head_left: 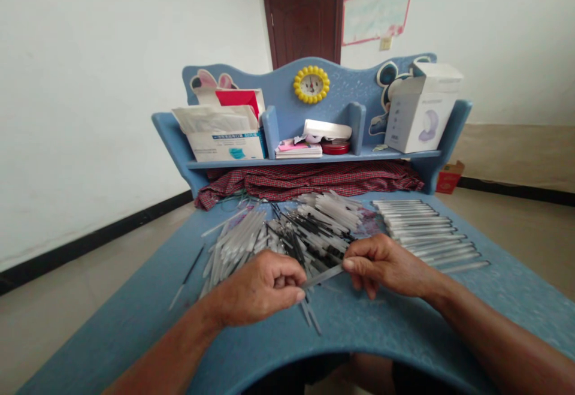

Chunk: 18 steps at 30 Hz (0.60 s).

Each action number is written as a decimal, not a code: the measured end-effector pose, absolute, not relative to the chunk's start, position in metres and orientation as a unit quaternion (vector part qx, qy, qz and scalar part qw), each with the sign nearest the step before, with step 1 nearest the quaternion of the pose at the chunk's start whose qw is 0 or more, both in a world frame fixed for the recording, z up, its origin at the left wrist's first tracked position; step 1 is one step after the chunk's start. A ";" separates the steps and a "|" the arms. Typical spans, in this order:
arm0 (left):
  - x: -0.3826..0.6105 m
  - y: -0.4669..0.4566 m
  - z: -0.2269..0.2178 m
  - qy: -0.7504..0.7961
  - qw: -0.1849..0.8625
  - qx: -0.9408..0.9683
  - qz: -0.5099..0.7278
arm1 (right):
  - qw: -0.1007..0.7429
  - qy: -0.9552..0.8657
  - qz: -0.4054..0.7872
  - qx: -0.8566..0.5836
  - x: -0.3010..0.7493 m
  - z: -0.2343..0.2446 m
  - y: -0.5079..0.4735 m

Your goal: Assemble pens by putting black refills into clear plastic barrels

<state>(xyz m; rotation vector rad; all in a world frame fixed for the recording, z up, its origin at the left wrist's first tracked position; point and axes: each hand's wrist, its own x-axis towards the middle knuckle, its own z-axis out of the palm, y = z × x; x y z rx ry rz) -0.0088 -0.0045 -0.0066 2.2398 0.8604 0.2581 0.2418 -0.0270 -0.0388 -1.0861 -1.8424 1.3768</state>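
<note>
My left hand (pixel 258 287) is closed in a fist-like pinch at one end of a clear pen barrel (pixel 322 276). My right hand (pixel 386 263) is closed on the barrel's other end. The barrel is held level just above the blue desk (pixel 494 305). Right behind my hands lies a loose heap of black refills and clear tubes (pixel 296 233). A neat row of finished-looking clear pens (pixel 426 233) lies to the right of my right hand.
A blue shelf unit (pixel 314 155) stands at the desk's back, holding a mask box (pixel 224 143), booklets, a red tin, a white carton (pixel 422 113) and a yellow clock (pixel 311 84). Checked red cloth (pixel 314 180) lies under it. Stray refills (pixel 191 272) lie at left.
</note>
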 end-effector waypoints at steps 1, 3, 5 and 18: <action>-0.009 -0.005 -0.007 0.330 0.348 0.871 0.105 | 0.291 -0.693 0.516 -0.411 0.242 -0.040 -0.027; -0.008 -0.005 -0.009 0.324 0.324 0.881 0.119 | 0.286 -0.691 0.517 -0.416 0.242 -0.041 -0.027; -0.008 -0.006 -0.010 0.313 0.285 0.895 0.142 | 0.281 -0.686 0.522 -0.422 0.243 -0.042 -0.027; -0.003 -0.016 -0.016 0.276 0.055 0.942 0.180 | 0.309 -0.723 0.420 -0.453 0.246 -0.044 -0.028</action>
